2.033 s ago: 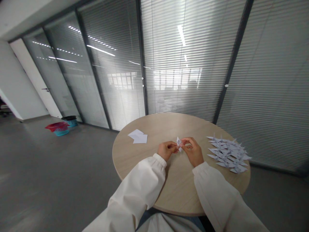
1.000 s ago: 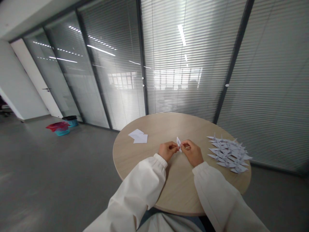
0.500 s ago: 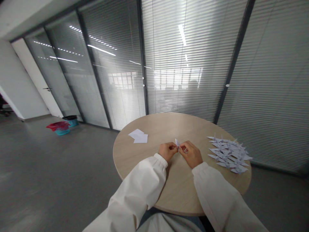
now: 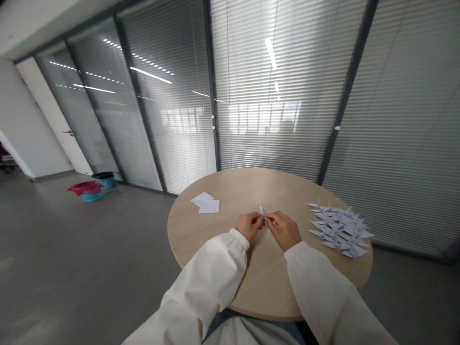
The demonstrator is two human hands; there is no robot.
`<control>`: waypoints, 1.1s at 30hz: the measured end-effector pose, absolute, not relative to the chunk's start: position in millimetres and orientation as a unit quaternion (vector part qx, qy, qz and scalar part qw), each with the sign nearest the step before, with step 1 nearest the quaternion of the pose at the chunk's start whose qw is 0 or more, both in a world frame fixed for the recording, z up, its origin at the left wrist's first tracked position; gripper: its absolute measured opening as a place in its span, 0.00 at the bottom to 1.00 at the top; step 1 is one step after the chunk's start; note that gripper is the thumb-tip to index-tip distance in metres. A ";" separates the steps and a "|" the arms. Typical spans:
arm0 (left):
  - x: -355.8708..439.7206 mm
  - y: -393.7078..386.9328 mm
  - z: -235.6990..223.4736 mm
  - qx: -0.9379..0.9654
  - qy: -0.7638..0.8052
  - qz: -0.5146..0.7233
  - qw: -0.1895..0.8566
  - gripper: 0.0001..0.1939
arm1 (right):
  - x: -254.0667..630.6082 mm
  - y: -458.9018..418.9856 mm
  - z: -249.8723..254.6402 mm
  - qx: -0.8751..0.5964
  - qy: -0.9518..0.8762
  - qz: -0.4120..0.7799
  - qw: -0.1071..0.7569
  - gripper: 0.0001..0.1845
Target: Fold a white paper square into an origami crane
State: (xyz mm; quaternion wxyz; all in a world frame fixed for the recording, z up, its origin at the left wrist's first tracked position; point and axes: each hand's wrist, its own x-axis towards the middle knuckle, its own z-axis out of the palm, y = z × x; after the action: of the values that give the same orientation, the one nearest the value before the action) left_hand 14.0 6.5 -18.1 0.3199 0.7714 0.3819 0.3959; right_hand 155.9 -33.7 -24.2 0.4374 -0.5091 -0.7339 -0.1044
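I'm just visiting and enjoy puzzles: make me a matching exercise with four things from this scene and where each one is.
Things:
1. Small folded paper
2. Flat white paper
3. Pile of folded paper shapes
4. Bin with a red liner

Places:
A. On the floor, left of the table
B. Near the table's right edge
C. Between the left hand and the right hand
D. On the left part of the table

Right pairs: 1-C, 2-D, 3-B, 4-A
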 end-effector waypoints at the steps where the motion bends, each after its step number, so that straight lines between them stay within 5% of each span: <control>1: 13.9 6.9 -18.0 0.772 0.384 0.396 0.314 0.14 | 156.0 -33.6 -24.4 -0.507 -0.735 -0.098 0.439 0.09; 26: 13.1 0.5 -9.2 0.798 0.414 0.380 0.217 0.13 | 158.8 -27.9 -24.9 -0.500 -0.704 0.005 0.505 0.09; 33: 12.1 -0.6 -3.5 0.734 0.416 0.478 0.244 0.18 | 160.2 -25.4 -28.4 -0.489 -0.731 -0.017 0.475 0.10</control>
State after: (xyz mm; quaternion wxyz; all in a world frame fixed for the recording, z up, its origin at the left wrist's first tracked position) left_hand 12.1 -0.6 -3.5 0.2439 0.7341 0.4158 0.4782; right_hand 160.2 -25.4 -28.4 0.4750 -0.4891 -0.7313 -0.0165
